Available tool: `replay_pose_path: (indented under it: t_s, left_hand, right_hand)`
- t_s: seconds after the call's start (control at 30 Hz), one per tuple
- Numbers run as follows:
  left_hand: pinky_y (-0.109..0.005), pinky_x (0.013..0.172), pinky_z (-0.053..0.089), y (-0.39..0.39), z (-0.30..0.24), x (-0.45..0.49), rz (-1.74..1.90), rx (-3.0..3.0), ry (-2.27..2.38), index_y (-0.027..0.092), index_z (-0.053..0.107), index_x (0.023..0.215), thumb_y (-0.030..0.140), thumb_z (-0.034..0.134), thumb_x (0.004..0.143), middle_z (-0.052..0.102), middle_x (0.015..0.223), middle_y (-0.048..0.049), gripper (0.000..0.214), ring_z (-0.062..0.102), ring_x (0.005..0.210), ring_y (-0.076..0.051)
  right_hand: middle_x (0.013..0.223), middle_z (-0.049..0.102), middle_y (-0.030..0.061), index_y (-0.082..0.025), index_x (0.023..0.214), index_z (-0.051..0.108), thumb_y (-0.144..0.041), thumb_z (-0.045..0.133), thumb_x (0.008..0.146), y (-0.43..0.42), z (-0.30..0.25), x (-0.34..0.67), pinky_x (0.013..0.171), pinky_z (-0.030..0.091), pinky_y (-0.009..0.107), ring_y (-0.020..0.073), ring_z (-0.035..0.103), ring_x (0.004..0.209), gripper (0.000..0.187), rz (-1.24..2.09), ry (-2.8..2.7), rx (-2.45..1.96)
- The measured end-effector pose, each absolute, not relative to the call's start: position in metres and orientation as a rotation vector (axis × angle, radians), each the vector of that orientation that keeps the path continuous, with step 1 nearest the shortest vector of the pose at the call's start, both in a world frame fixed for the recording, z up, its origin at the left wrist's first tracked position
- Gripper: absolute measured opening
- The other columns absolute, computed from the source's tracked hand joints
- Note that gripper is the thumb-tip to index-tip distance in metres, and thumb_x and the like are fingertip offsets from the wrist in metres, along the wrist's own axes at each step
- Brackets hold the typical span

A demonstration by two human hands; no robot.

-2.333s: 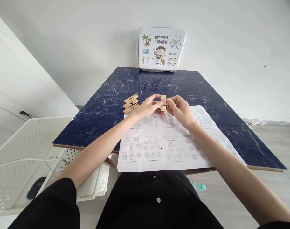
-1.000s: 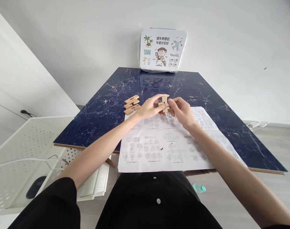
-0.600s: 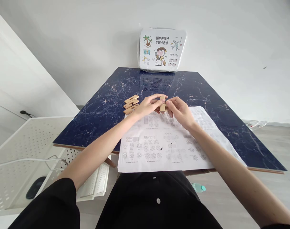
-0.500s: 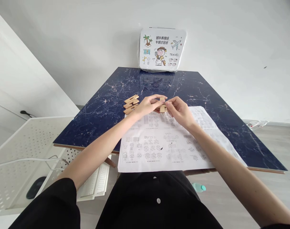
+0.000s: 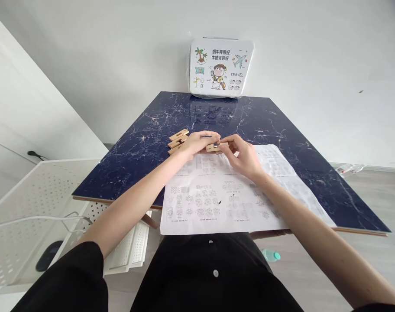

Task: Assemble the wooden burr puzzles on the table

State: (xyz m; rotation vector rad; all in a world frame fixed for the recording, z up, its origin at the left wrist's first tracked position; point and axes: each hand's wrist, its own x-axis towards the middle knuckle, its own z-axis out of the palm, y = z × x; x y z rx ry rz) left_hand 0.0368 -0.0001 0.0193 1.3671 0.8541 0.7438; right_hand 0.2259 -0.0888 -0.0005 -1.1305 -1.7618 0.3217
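Note:
Both my hands meet over the far end of a printed instruction sheet (image 5: 223, 199) on a dark blue marble table (image 5: 275, 125). My left hand (image 5: 195, 145) lies palm down, fingers curled over small wooden puzzle pieces (image 5: 213, 147) held low near the paper. My right hand (image 5: 241, 154) pinches the right end of the same pieces. Just left of my left hand lie a few loose wooden notched pieces (image 5: 177, 138) on the table, partly hidden by that hand.
A white illustrated case (image 5: 220, 67) leans against the wall at the table's far edge. A white perforated rack (image 5: 38, 203) stands to the left of the table. A green-capped bottle (image 5: 270, 255) lies on the floor under the table's near edge.
The wooden pieces were held upright above the paper; now they lie flat and lower. Both hands have dropped and shifted slightly left, toward the loose pieces.

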Motion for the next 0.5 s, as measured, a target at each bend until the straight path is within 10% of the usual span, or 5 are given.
replay_pose_path:
  t_s: [0.5]
  left_hand:
    - [-0.049, 0.106, 0.061, -0.005, 0.025, 0.037, 0.666, 1.309, 0.702, 0.019, 0.082, 0.117, 0.026, 0.087, 0.09, 0.081, 0.111, -0.01, 0.029, 0.076, 0.107, -0.023]
  right_hand:
    - [0.087, 0.075, 0.0049, -0.024, 0.101, 0.066, -0.057, 0.067, 0.101, -0.075, -0.009, 0.234, 0.061, 0.044, 0.033, 0.0165, 0.062, 0.067, 0.033, 0.51, -1.56, -1.257]
